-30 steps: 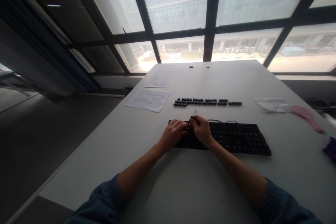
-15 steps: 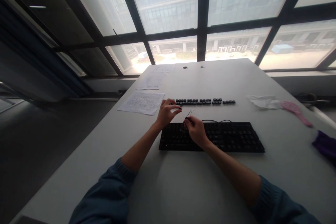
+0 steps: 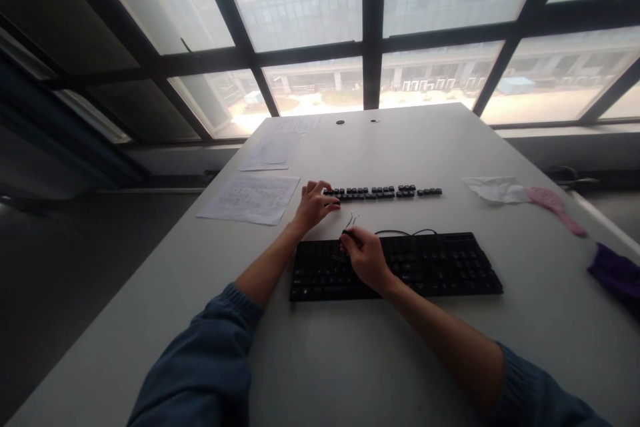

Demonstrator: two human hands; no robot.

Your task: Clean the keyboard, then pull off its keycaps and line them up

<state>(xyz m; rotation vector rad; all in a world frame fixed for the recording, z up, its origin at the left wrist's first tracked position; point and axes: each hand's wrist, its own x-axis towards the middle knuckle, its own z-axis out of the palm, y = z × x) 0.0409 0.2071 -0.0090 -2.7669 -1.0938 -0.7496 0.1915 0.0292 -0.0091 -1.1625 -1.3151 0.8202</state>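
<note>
A black keyboard (image 3: 425,267) lies on the white table, its cable at the far edge. Beyond it, loose black keycaps (image 3: 383,193) are lined up in two rows. At the left end of these rows my left hand (image 3: 313,207) is low over the table, thumb and fingers closed on a small dark keycap (image 3: 333,203). Over the keyboard's left part my right hand (image 3: 367,255) grips a wire keycap puller (image 3: 353,219) by its dark middle. The puller's thin wires point away from me; some finer detail there is blurred.
Printed sheets (image 3: 253,199) lie along the table's left side. To the right are a white tissue (image 3: 495,190), a pink handled object (image 3: 555,208) and a purple cloth (image 3: 616,277). Large windows (image 3: 310,7) stand behind the table.
My left hand has lowered the keycap to the left end of the loose rows. My right hand stays over the keyboard with the puller. The view has shifted slightly.
</note>
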